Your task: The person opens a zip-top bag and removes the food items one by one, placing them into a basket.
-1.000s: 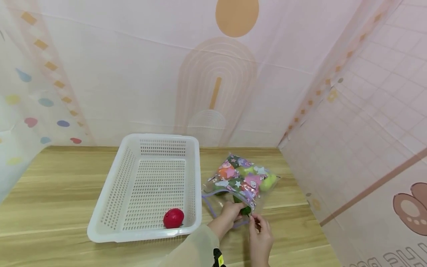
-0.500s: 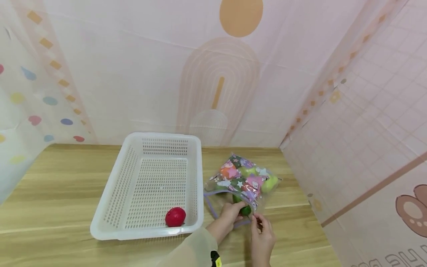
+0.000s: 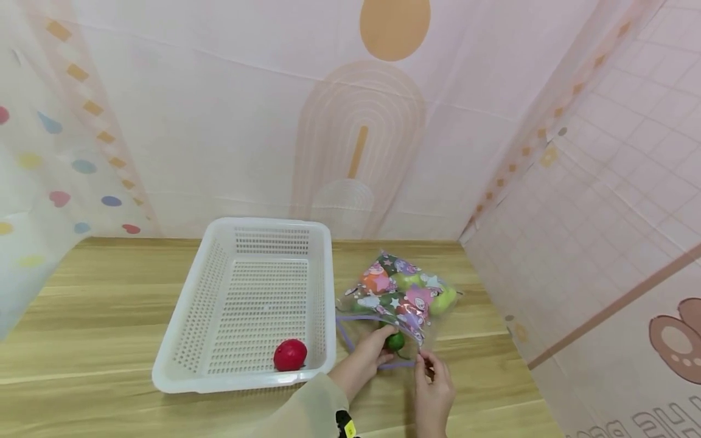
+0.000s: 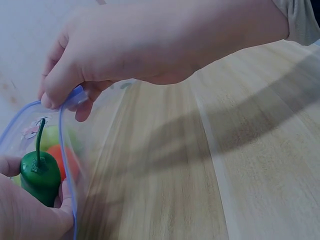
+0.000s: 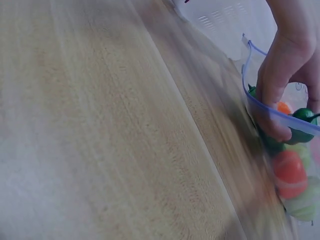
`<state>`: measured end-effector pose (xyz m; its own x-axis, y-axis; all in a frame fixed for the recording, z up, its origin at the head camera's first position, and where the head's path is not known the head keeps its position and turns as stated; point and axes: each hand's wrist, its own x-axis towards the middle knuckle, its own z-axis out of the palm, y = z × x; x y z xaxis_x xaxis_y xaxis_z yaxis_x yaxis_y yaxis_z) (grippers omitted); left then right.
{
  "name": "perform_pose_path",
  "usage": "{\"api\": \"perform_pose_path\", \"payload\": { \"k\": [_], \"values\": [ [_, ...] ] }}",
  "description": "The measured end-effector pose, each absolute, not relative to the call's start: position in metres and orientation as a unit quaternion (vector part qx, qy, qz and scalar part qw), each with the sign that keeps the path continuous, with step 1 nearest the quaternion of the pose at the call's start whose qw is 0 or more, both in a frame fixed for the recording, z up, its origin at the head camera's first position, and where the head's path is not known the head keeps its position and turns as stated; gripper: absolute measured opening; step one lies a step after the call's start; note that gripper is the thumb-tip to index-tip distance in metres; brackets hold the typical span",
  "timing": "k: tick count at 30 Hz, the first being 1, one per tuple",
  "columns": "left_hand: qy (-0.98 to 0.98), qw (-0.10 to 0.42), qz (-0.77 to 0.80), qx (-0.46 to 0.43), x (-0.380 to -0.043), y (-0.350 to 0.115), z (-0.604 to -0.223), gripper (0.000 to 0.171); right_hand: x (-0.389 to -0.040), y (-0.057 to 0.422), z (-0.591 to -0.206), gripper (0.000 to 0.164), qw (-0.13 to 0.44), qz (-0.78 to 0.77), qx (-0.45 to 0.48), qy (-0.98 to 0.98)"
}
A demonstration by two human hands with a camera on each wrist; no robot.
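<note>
A clear printed zip bag [image 3: 383, 301] with a purple-edged mouth lies to the right of the white basket, its mouth facing the person. My left hand [image 3: 361, 359] reaches into that mouth and grips a green pepper [image 4: 40, 175] by its sides, thumb on one side and fingers on the other; its long stem sticks up toward the opening. With thumb and fingertips, my right hand [image 3: 434, 389] pinches the bag's edge at the right of the mouth. Deeper in the bag show an orange-red piece [image 5: 290, 175], pale green ones and more dark green.
A white perforated basket [image 3: 191, 384] stands left of the bag, with a red round fruit [image 3: 290, 354] in its near right corner. Both rest on a wood-grain table [image 3: 98, 316]. Printed cloth walls [image 3: 230, 140] rise behind and at the sides.
My left hand has drawn slightly left with the green pepper, and more of the pepper now shows at the mouth. My right hand keeps its pinch on the edge. The head view shifted a little.
</note>
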<state>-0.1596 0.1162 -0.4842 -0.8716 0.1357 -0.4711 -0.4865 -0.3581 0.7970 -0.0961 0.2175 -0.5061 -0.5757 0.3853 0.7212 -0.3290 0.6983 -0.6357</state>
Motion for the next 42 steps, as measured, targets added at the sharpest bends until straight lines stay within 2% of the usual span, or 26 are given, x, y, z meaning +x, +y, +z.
{"api": "perform_pose_path", "payload": {
  "k": [12, 22, 37, 42],
  "values": [
    [0.552, 0.208, 0.795, -0.143, -0.154, 0.106, -0.476, 0.031, -0.097, 0.218, -0.506, 0.018, 0.457, 0.385, -0.031, -0.801],
    [0.583, 0.213, 0.775, -0.122, -0.143, 0.096, -0.471, 0.037, -0.096, 0.216, -0.502, 0.014, 0.449, 0.404, -0.044, -0.796],
    [0.679, 0.190, 0.705, -0.073, -0.126, 0.085, -0.460, 0.018, -0.096, 0.218, -0.501, 0.013, 0.443, 0.395, -0.054, -0.803],
    [0.709, 0.180, 0.679, -0.056, -0.119, 0.079, -0.456, 0.028, -0.095, 0.218, -0.499, 0.012, 0.434, 0.398, -0.059, -0.806]
  ]
}}
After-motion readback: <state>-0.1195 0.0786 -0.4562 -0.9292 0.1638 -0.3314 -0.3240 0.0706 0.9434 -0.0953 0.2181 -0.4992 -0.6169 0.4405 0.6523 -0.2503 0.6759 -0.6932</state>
